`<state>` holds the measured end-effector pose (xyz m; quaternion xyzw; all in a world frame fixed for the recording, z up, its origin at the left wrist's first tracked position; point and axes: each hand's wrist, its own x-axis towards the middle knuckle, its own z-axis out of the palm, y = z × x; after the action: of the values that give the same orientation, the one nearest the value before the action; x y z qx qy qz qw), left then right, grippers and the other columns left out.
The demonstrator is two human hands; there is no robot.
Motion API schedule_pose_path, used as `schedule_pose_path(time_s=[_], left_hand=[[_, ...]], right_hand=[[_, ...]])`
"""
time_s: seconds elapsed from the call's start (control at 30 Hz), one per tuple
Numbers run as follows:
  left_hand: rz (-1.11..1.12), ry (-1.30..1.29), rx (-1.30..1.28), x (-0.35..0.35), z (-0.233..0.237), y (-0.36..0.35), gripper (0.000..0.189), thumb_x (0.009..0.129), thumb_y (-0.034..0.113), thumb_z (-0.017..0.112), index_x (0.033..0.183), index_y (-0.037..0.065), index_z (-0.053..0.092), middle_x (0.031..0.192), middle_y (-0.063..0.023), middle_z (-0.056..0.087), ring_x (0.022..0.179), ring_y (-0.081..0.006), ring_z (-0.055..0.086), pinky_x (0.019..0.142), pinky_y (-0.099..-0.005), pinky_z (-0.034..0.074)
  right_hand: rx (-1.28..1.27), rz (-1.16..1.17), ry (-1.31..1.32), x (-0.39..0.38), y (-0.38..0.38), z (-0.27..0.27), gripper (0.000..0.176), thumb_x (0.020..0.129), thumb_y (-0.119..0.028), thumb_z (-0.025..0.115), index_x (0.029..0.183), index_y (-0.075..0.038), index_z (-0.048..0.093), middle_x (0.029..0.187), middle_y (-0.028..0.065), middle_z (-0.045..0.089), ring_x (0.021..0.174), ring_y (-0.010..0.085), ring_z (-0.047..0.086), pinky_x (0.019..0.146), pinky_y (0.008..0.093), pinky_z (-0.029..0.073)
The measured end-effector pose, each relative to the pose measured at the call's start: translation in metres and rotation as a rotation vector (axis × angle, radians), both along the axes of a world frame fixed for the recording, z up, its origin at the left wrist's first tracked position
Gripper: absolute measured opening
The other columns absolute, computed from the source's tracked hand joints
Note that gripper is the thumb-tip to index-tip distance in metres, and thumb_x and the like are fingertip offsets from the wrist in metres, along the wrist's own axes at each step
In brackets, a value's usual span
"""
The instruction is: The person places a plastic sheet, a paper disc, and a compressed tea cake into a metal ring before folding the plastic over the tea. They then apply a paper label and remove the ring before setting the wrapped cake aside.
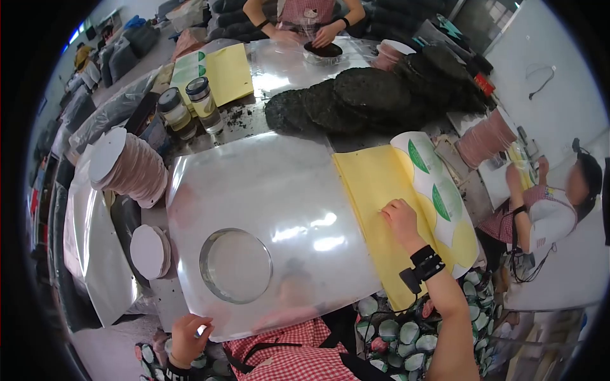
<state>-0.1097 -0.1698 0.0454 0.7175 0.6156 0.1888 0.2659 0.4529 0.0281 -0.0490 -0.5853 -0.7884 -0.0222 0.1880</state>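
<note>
My left hand (188, 340) is at the front left corner of a clear plastic sheet (305, 190), its fingers pinched together right at the edge with a bright spot between them. A round metal ring (236, 265) lies on the left half of that sheet. To the right, my right hand (401, 221), with a black band on the wrist, is over yellow paper sheets (362, 178). Its fingers are bent into a pinch, and what they hold is hidden. Beside it lies a sheet of round labels (435, 184) with green print.
Dark round seaweed cakes (372, 92) overlap beyond the sheet. Two glass jars (203, 105) and a wound spool (130, 166) stand at the left; another spool (486, 136) is at the right. One person (305, 19) works opposite, another person (540, 209) at the right.
</note>
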Motion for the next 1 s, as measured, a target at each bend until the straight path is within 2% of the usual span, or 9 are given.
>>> schedule_pose_path(time_s=[0.23,0.3,0.43,0.53,0.6,0.67,0.73,0.83,1.0], left_hand=[[-0.462,-0.028,0.391,0.072,0.031,0.034,0.025,0.069,0.010,0.079,0.093,0.009,0.072,0.081,-0.0007,0.068,0.074,-0.0194,0.066,0.064,-0.0327,0.050],[-0.476,-0.021,0.410,0.075,0.029,0.036,0.023,0.069,0.008,0.080,0.091,0.009,0.071,0.081,-0.0010,0.068,0.073,-0.0199,0.066,0.065,-0.0329,0.051],[-0.439,0.018,0.398,0.061,0.015,0.025,0.022,0.070,0.006,0.079,0.090,0.009,0.071,0.080,-0.0017,0.068,0.073,-0.0211,0.066,0.064,-0.0340,0.051],[-0.408,-0.047,0.294,0.027,-0.011,0.013,0.023,0.067,0.012,0.079,0.089,0.013,0.072,0.079,0.0002,0.067,0.076,-0.0215,0.065,0.067,-0.0356,0.050],[-0.402,-0.053,0.209,-0.004,-0.023,0.012,0.023,0.066,0.014,0.080,0.087,0.015,0.072,0.081,0.0006,0.067,0.079,-0.0223,0.064,0.071,-0.0370,0.050],[-0.386,-0.061,0.112,-0.021,-0.034,0.012,0.023,0.064,0.017,0.082,0.085,0.016,0.071,0.082,0.0011,0.067,0.083,-0.0231,0.062,0.075,-0.0383,0.049],[-0.413,0.059,-0.076,-0.030,-0.044,0.025,0.024,0.062,0.022,0.084,0.081,0.016,0.071,0.087,0.0016,0.066,0.090,-0.0240,0.058,0.083,-0.0389,0.046],[-0.488,0.023,-0.042,-0.030,-0.060,0.035,0.021,0.068,0.025,0.084,0.083,0.016,0.072,0.089,0.0007,0.066,0.092,-0.0246,0.057,0.085,-0.0382,0.045],[-0.440,-0.095,-0.039,-0.046,-0.065,0.025,0.015,0.079,0.024,0.079,0.089,0.013,0.074,0.091,-0.0034,0.070,0.091,-0.0278,0.062,0.084,-0.0405,0.049]], right_hand=[[-0.162,0.031,-0.609,-0.019,-0.007,-0.007,0.011,0.077,-0.012,0.063,0.082,-0.007,0.072,0.090,0.0085,0.061,0.091,0.0261,0.058,0.079,0.0382,0.048],[-0.166,0.078,-0.913,-0.031,-0.016,-0.014,0.016,0.079,-0.011,0.061,0.085,-0.003,0.073,0.097,0.0135,0.060,0.097,0.0277,0.056,0.085,0.0404,0.045],[-0.169,0.139,-1.017,-0.032,-0.019,-0.008,0.022,0.081,-0.012,0.061,0.094,0.001,0.073,0.104,0.0162,0.059,0.102,0.0291,0.055,0.090,0.0412,0.044],[-0.279,0.092,-0.816,-0.031,-0.025,-0.005,0.036,0.082,-0.018,0.062,0.110,0.004,0.069,0.111,0.0178,0.060,0.104,0.0312,0.056,0.093,0.0423,0.044],[-0.006,-0.169,-0.556,-0.054,-0.053,0.004,0.055,0.083,-0.025,0.066,0.127,0.006,0.058,0.118,0.0190,0.060,0.108,0.0346,0.057,0.093,0.0439,0.046],[0.044,0.100,-0.181,-0.117,-0.081,0.044,0.070,0.082,-0.036,0.071,0.137,0.004,0.051,0.130,0.0235,0.056,0.116,0.0390,0.056,0.098,0.0473,0.046],[-0.110,0.428,0.116,-0.168,-0.098,0.049,0.062,0.083,-0.041,0.074,0.128,-0.003,0.057,0.141,0.0309,0.046,0.125,0.0439,0.052,0.105,0.0494,0.044],[-0.219,0.545,0.286,-0.235,-0.095,0.030,0.059,0.083,-0.042,0.076,0.128,-0.008,0.058,0.147,0.0374,0.036,0.131,0.0476,0.047,0.110,0.0505,0.040],[-0.373,0.693,0.499,-0.241,-0.099,0.021,0.064,0.083,-0.032,0.078,0.137,-0.007,0.055,0.146,0.0372,0.038,0.129,0.0493,0.049,0.112,0.0476,0.039]])
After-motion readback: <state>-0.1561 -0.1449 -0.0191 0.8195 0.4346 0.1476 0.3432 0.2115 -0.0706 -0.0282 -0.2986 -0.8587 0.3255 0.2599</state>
